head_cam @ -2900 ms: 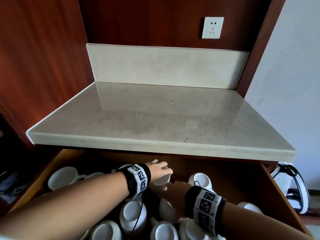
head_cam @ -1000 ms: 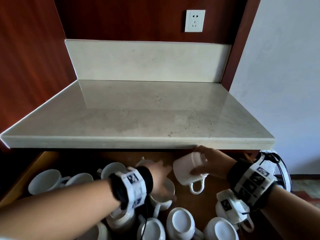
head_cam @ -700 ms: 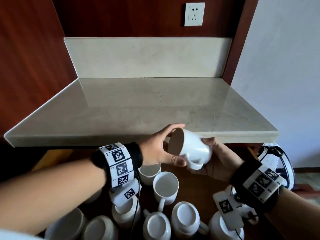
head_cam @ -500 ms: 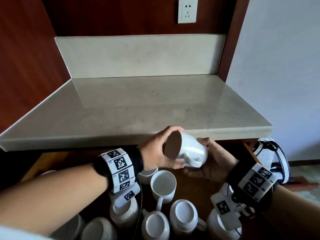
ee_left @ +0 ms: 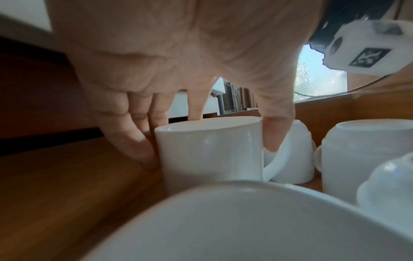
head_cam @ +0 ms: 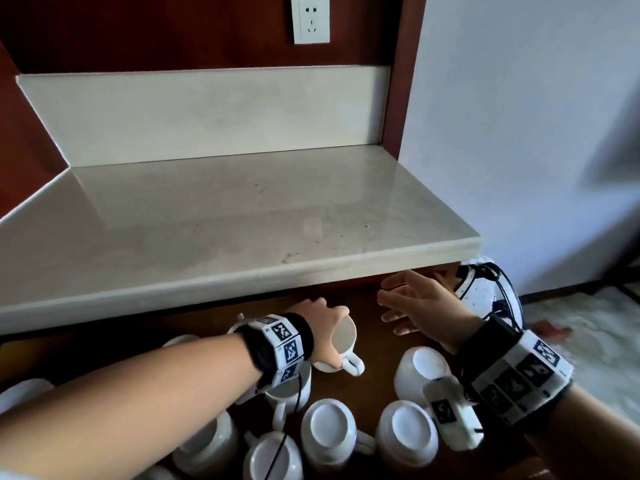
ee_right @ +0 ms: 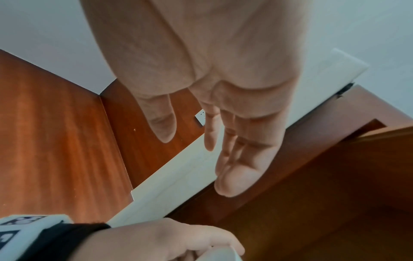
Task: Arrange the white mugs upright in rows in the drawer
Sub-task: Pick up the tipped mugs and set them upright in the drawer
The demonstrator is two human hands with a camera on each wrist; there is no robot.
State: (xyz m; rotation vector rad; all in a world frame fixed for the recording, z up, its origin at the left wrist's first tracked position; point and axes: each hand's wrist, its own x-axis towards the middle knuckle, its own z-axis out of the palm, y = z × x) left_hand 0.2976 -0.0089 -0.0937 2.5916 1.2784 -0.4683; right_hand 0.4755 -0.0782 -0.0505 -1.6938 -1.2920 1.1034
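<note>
In the head view my left hand (head_cam: pixel 332 336) grips an upright white mug (head_cam: pixel 343 341) by its rim, handle pointing towards me. The mug stands on the wooden drawer (head_cam: pixel 372 329) floor near the back. The left wrist view has the fingers (ee_left: pixel 134 141) on one side of this mug (ee_left: pixel 208 151) and the thumb on the other. My right hand (head_cam: pixel 398 306) hovers open and empty to the right of it, fingers (ee_right: pixel 232 169) straight. Several more white mugs fill the front, some upside down (head_cam: pixel 329 431) (head_cam: pixel 407 434), some upright (head_cam: pixel 270 459).
The marble counter (head_cam: pixel 242 237) overhangs the drawer's back just above both hands. An inverted mug (head_cam: pixel 420 370) sits below my right wrist. Two inverted mugs (ee_left: pixel 295 153) (ee_left: pixel 362 150) stand right of the held one. A white-and-black object (head_cam: pixel 485 292) lies beyond the drawer's right side.
Both hands held the mug tilted in the air before. My left hand has now brought it down upright onto the drawer floor, and my right hand has let go and opened.
</note>
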